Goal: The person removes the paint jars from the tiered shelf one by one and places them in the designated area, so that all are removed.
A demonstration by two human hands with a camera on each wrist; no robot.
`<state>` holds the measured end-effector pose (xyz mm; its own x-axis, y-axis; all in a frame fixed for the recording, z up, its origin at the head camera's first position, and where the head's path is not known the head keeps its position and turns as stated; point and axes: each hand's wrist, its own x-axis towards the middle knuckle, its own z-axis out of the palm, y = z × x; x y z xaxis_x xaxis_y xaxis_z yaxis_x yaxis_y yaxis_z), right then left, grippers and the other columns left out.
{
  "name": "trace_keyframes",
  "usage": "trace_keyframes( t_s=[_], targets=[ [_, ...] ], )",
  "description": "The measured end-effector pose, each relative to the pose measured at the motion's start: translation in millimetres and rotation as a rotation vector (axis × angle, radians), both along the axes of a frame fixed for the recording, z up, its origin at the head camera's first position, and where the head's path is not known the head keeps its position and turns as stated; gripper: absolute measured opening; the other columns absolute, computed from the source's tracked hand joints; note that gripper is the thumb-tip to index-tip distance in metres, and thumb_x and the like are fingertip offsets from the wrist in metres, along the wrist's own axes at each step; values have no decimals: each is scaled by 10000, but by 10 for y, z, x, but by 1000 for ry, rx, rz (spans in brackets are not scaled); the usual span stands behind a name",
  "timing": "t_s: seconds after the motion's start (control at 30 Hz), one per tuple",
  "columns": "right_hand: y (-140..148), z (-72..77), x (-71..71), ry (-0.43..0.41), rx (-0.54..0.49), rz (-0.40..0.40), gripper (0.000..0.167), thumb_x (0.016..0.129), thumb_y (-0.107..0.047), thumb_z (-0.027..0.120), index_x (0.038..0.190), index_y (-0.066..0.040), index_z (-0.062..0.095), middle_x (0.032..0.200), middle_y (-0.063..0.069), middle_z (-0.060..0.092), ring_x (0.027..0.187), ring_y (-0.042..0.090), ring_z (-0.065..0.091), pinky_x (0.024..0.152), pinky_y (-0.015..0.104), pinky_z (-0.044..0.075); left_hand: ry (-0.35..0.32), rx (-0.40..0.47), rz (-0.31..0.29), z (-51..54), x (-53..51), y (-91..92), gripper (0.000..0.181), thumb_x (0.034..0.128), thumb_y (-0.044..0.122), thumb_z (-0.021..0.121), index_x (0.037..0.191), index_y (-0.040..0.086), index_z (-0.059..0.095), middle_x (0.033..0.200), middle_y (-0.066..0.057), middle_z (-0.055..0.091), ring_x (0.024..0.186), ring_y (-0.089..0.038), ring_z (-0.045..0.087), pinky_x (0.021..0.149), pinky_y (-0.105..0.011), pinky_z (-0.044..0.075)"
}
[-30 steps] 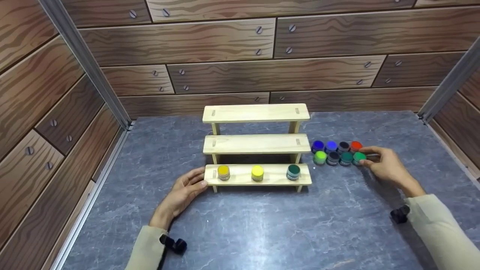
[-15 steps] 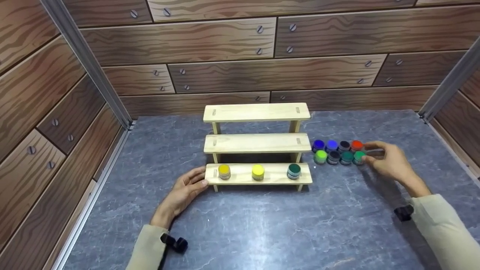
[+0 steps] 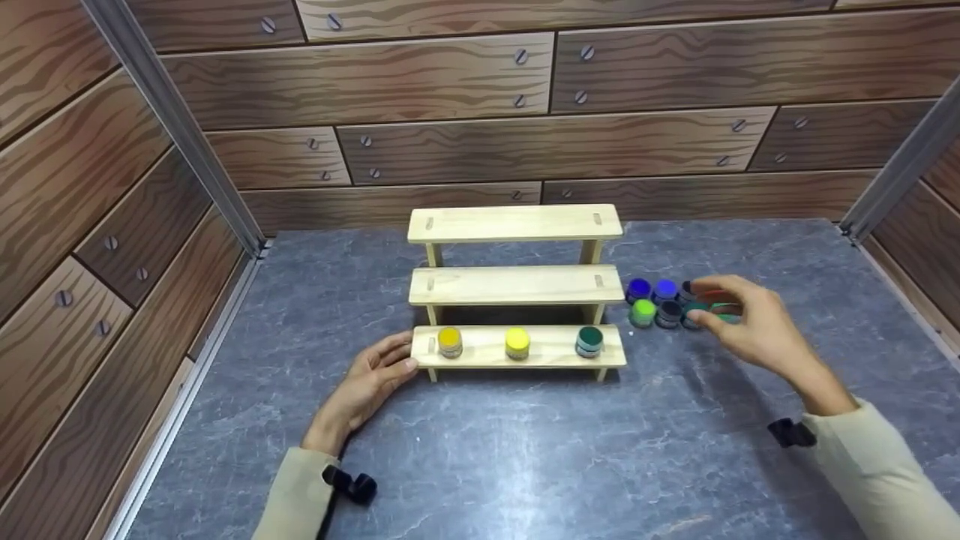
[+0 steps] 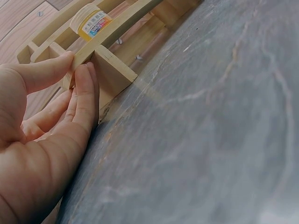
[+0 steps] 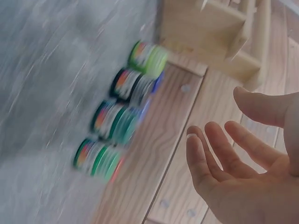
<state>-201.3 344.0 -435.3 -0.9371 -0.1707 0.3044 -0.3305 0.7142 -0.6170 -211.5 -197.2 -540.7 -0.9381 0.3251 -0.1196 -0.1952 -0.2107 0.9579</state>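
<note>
At the left end of the three-tier wooden shelf [image 3: 517, 286], my left hand [image 3: 361, 390] pinches the lowest board, thumb on top and fingertips beneath, as the left wrist view shows. On that board stand a yellow-orange paint jar [image 3: 450, 342], a yellow paint jar [image 3: 517, 343] and a dark green paint jar [image 3: 589, 341]. My right hand [image 3: 757, 322] hovers over the right end of two rows of paint jars, thumb and fingers apart with nothing between them. It partly hides the red, black and green jars there. A lime green jar [image 5: 149, 58] heads the front row.
Blue jars [image 3: 639, 290] stand at the left of the back row, close to the shelf's right side. Wood-patterned walls [image 3: 450, 82] enclose the grey marbled tabletop [image 3: 480, 457] at the back and sides.
My right hand first touched the green jar at the row's end, drew back to the right, then lifted and moved left above the jars. My left hand stays on the shelf.
</note>
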Motion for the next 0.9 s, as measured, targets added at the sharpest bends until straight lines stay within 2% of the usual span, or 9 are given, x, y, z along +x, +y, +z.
trace_keyframes(
  t_s=[0.2, 0.37, 0.43, 0.53, 0.63, 0.9],
  targets=[
    [-271, 24, 75, 12, -21, 54, 427, 966, -108, 802, 1352, 24, 678, 1277, 241, 718, 1095, 397, 718, 884, 53, 524, 4, 3, 5, 3, -5, -2, 685, 1016, -27, 637, 1614, -109, 311, 1600, -297, 435, 1283, -152, 617, 1143, -301, 530],
    [-472, 11, 115, 34, -41, 115, 411, 936, -89, 828, 1313, 19, 704, 1219, 189, 740, 1036, 262, 735, 902, 158, 595, 3, 1, 5, 6, -8, 2, 689, 1015, -22, 644, 1616, -103, 315, 1619, -304, 412, 1306, -156, 603, 1151, -306, 525],
    [-535, 1, 124, 21, -35, 126, 410, 936, -91, 829, 1311, 16, 704, 1207, 168, 742, 1037, 245, 733, 924, 263, 632, 1, 0, 5, 6, -9, 4, 689, 1016, -19, 645, 1616, -100, 317, 1620, -304, 411, 1306, -158, 604, 1151, -307, 525],
    [-614, -15, 133, -19, -25, 137, 408, 953, -96, 812, 1328, 10, 691, 1236, 172, 736, 1074, 321, 731, 960, 447, 639, 0, 0, 6, 5, -11, 4, 688, 1016, -16, 647, 1615, -100, 319, 1613, -305, 419, 1294, -161, 612, 1147, -305, 528],
    [-683, -42, 128, -46, -22, 151, 410, 965, -92, 797, 1345, 6, 680, 1280, 197, 723, 1118, 391, 722, 978, 569, 610, -1, 0, 7, 1, -10, 3, 689, 1016, -14, 649, 1615, -100, 320, 1607, -302, 428, 1286, -157, 618, 1141, -301, 531],
    [-885, -141, 82, -64, -45, 209, 409, 955, -115, 815, 1330, -5, 699, 1275, 185, 723, 1117, 366, 731, 956, 536, 630, 3, 7, 3, -2, -2, 0, 690, 1021, -12, 645, 1618, -103, 312, 1570, -268, 480, 1277, -145, 621, 1128, -291, 537]
  ],
)
